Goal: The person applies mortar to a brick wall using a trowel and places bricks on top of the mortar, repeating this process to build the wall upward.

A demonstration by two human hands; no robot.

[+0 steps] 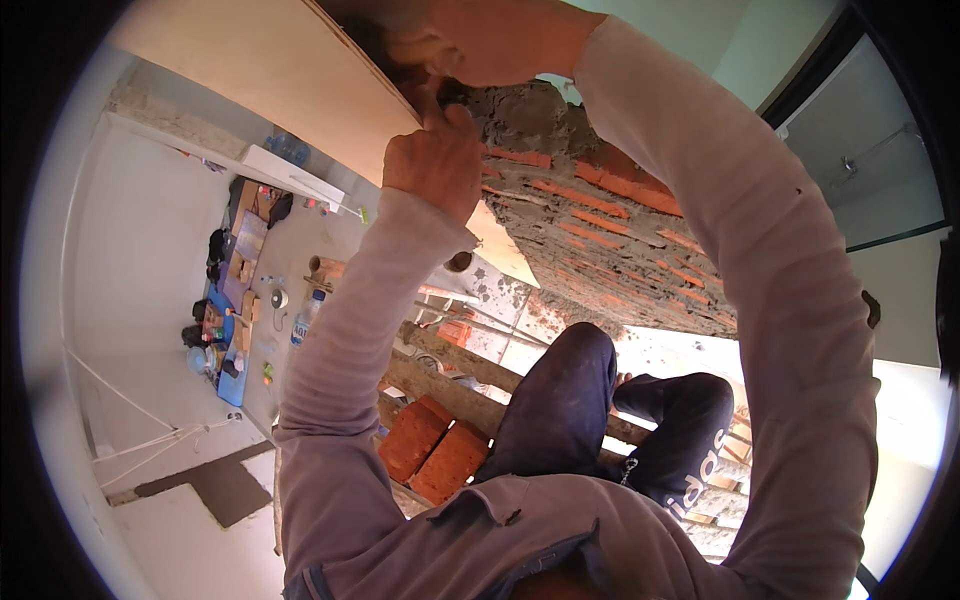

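Overhead, my left hand (432,160) is raised at the dark lower edge of a pale flat board (270,55), its fingers curled and one pointing upward. My right hand (470,40) is just above it, fingers bent into the shadowed gap beside the board. What either hand grips there is hidden by fingers and shadow. Both are beside a brick wall (620,200) with rough grey mortar, its top edge irregular near my fingers.
Below, two red bricks (415,440) lie beside my bent legs on rough wooden planks (460,355). A plastic bottle (308,318) stands left of my left arm. Farther left are assorted items on a blue sheet (230,385) and white cords (150,420). A glass panel (860,140) is at upper right.
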